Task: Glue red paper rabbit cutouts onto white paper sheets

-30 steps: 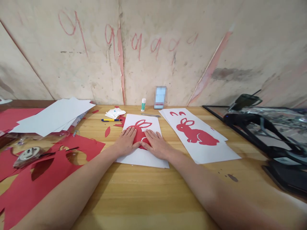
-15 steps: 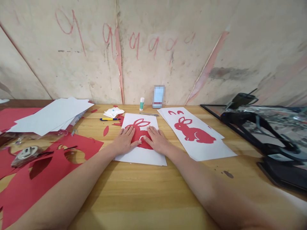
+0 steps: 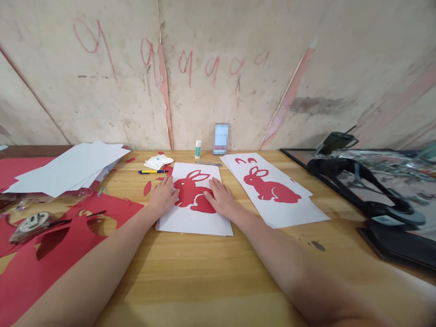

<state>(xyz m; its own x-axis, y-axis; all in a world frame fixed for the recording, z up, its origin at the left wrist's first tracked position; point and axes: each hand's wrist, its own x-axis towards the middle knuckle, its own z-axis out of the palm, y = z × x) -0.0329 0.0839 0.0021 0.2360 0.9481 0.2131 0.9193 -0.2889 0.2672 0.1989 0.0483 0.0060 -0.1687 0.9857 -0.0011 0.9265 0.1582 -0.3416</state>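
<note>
A red paper rabbit cutout (image 3: 190, 193) lies flat on a stack of white paper (image 3: 194, 223) in front of me. At the stack's left edge rests my left hand (image 3: 163, 195), open, its thumb close to the rabbit's head and front paws. My right hand (image 3: 220, 196) lies open on the right side of the sheet, with the thumb over the rabbit's rear part. To the right, a second red rabbit cutout (image 3: 274, 188) lies on another white sheet (image 3: 286, 219), below two small curved red pieces (image 3: 245, 160).
A glue stick (image 3: 198, 149) and a phone (image 3: 220, 138) stand by the wall. A yellow pen (image 3: 153, 171) and crumpled tissue (image 3: 158, 161) lie left of the stack. Red paper scraps (image 3: 78, 245), a tape measure (image 3: 34, 225) and white sheets (image 3: 71, 165) cover the left. Black-framed items (image 3: 361, 181) are right.
My left hand has slid left off the rabbit to the paper's edge, uncovering the head and front. My right hand stays on the right side. The view has shifted slightly.
</note>
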